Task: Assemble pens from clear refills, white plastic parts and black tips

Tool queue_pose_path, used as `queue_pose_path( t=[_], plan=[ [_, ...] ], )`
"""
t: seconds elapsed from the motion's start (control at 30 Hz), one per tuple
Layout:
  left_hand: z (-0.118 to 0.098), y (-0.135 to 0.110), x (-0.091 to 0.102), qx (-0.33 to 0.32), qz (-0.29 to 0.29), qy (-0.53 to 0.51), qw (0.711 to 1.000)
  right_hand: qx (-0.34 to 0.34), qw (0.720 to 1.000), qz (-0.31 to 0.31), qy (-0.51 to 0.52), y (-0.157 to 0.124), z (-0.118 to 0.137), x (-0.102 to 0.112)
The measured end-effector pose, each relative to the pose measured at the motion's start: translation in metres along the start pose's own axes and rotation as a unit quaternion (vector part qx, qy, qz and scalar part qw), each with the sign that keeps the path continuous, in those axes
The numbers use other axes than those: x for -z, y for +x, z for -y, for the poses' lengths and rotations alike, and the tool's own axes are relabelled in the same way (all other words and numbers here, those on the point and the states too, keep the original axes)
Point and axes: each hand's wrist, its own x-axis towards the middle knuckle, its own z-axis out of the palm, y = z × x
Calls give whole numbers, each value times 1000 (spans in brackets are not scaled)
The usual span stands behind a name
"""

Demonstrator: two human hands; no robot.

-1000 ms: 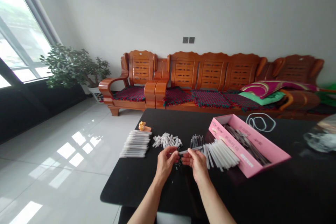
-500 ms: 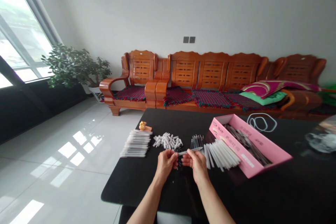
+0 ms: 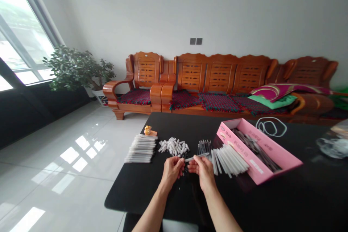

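A pale, slim pen (image 3: 189, 159) lies nearly level between my hands, over the black table. My left hand (image 3: 172, 168) is closed in a pinch at its left end. Around its middle, the thumb and fingers of my right hand (image 3: 203, 171) grip the barrel, and the pointed end sticks out to the right. Small black pieces (image 3: 185, 170) lie partly hidden beneath the hands. Beyond them is a heap of short white caps (image 3: 174, 146). Thin dark refills (image 3: 204, 146) and a fan of white tubes (image 3: 231, 160) lie close to my right hand.
A row of pens (image 3: 140, 148) lies on the table's left, with an orange figurine (image 3: 148, 129) behind it. On the right stands a pink box (image 3: 288, 164) of dark sticks. White loops (image 3: 272, 127) and a clear plastic bag (image 3: 333, 147) lie farther right. Wooden seats (image 3: 220, 72) line the wall.
Both hands have shifted very slightly with the pen still held between them. Everything else looks the same.
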Motion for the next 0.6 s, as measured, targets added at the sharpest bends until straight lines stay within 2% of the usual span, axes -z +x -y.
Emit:
queue_pose_path(
  t=[0.17, 0.3, 0.37, 0.6],
  plan=[
    [-3, 1, 1, -36, -8, -69, 997, 1, 1000, -5, 1, 1, -2, 2],
    [0, 1, 1, 25, -4, -20, 999, -1, 1000, -5, -1, 0, -2, 1],
    [2, 1, 0, 33, 5, -6, 999, -2, 1000, -3, -3, 0, -1, 1],
    [-4, 1, 1, -29, -4, -85, 996, 1, 1000, -4, -5, 1, -1, 2]
  ],
)
